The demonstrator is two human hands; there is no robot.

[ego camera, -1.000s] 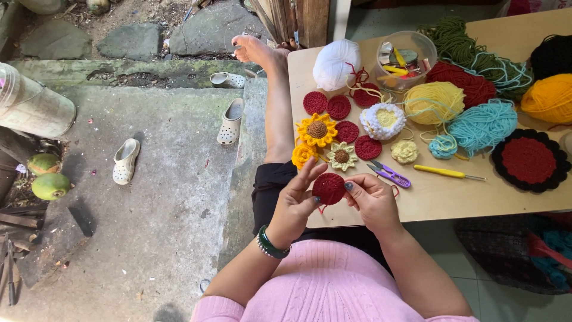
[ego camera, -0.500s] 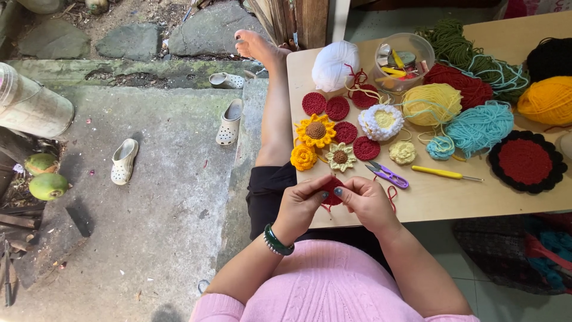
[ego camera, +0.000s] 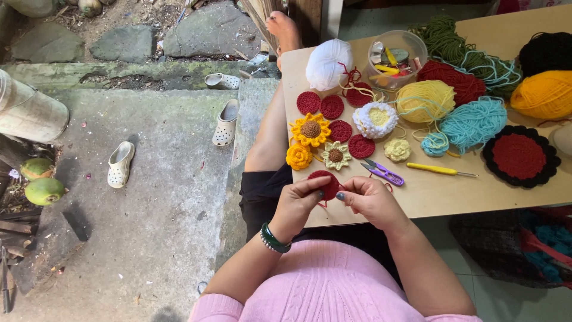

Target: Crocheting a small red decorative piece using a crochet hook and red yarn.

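Note:
A small round red crochet piece (ego camera: 323,180) is pinched between my left hand (ego camera: 298,204) and my right hand (ego camera: 370,203) at the near edge of the wooden table (ego camera: 429,194). Most of the disc is hidden behind my fingers; a thin red thread hangs from it. Just beyond my right hand lie purple-handled scissors (ego camera: 384,173) and a yellow-handled crochet hook (ego camera: 440,170). Red crochet circles (ego camera: 332,107), a sunflower piece (ego camera: 310,129) and smaller flower pieces (ego camera: 336,155) lie past my hands.
Yarn balls crowd the far table: white (ego camera: 328,64), yellow (ego camera: 425,100), turquoise (ego camera: 474,123), orange (ego camera: 545,94), dark red (ego camera: 451,77). A clear bowl (ego camera: 396,56) holds small tools. A red-and-black round mat (ego camera: 521,156) sits right. Pale clogs (ego camera: 121,163) and green coconuts (ego camera: 43,191) lie on the concrete.
My hands have closed in over the red disc and drawn it slightly toward me; it showed whole a second ago and is now mostly covered by my fingers.

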